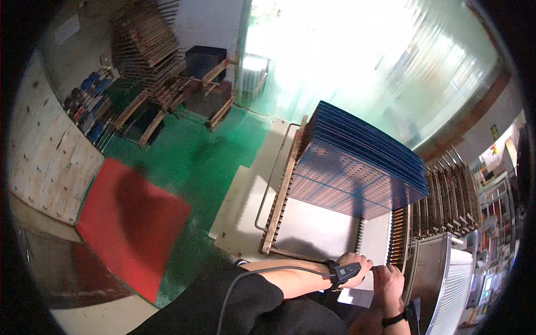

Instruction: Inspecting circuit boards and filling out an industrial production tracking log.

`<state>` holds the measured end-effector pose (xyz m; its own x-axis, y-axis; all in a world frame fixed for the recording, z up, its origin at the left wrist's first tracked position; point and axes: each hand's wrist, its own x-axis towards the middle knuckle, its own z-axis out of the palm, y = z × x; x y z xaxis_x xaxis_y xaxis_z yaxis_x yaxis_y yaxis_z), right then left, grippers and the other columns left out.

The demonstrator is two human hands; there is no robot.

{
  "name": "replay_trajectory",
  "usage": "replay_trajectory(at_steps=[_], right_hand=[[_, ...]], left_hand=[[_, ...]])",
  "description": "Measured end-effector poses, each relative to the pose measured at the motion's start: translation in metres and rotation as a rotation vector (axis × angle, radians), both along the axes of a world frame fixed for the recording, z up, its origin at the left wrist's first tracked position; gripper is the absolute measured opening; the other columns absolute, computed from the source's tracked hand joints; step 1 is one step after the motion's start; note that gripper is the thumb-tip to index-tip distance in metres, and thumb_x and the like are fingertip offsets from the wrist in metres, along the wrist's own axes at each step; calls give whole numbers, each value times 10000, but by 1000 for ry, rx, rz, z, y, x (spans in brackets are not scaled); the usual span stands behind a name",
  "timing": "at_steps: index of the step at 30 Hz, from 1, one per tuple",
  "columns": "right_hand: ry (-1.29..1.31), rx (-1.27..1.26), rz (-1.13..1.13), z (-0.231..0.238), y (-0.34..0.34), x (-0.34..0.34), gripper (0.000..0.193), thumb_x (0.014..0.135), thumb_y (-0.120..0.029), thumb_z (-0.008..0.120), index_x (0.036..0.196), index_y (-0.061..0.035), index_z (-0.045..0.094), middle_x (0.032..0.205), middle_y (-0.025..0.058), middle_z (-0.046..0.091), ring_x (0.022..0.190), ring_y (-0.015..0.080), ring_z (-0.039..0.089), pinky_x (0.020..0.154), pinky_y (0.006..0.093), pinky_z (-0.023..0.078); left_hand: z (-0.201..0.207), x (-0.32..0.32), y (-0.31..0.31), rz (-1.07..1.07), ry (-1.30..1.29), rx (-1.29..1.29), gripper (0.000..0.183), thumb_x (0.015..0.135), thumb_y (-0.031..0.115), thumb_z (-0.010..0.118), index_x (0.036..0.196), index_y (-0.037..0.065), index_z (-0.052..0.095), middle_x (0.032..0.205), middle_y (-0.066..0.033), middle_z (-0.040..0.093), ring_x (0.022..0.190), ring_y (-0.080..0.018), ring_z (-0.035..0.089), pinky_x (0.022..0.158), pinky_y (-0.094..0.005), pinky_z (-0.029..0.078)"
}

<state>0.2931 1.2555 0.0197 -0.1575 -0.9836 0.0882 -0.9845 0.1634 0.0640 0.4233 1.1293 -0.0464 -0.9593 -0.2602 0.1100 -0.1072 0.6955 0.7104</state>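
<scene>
My left hand [355,263], with a strapped device and cable on its wrist, is over the near end of a slotted rack [269,223]. Its fingers are curled. Close beside it, my right hand [389,283] has bent, closed fingers, a dark band on that wrist. The fingertips of both hands nearly meet; whatever lies between them is too small to make out. A white rectangle [355,297] shows just below the hands. Beyond them, several blue-edged perforated panels [357,167] stand in a row in the rack's far part.
A second rack with many rods [446,198] stands to the right, near a metal cabinet [430,262]. A red mat [134,218] lies on the green floor [206,167]. Stacked racks [148,39] and dark bins [205,61] fill the back left. A clear strip curtain [446,61] hangs behind.
</scene>
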Motion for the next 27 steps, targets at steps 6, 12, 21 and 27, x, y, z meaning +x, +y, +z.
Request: replay_trajectory(at_steps=[6,12,21,27], right_hand=[[-355,-141,-407,-10,-3,6,121,860,-86,667,971,-38,656,727,195,667,693,381,678,638,459,524],[-81,-52,-116,-19,-15,-7,74,875,-153,611,929,-111,639,703,157,661,627,350,670,566,460,524],[-176,30,-69,6,-11,-4,158,804,-87,628,954,-101,676,708,134,645,640,340,654,594,441,534],[-141,2,-132,6,-16,8,127,837,-91,606,934,-104,686,716,138,650,671,337,660,622,449,534]], left_hand=[[10,0,-8,-69,-65,65,387,813,169,684,1139,-18,589,1033,-206,666,971,-378,684,818,-496,560],[21,19,-23,15,-37,71,530,808,270,734,1270,77,563,1211,-131,588,1124,-351,615,913,-535,513],[75,184,-175,827,535,12,431,889,105,669,1298,40,548,1236,-124,588,1161,-271,563,1013,-384,452],[31,207,-198,950,468,1239,376,1022,232,548,1379,122,512,1117,-5,642,939,-141,598,806,-297,474]])
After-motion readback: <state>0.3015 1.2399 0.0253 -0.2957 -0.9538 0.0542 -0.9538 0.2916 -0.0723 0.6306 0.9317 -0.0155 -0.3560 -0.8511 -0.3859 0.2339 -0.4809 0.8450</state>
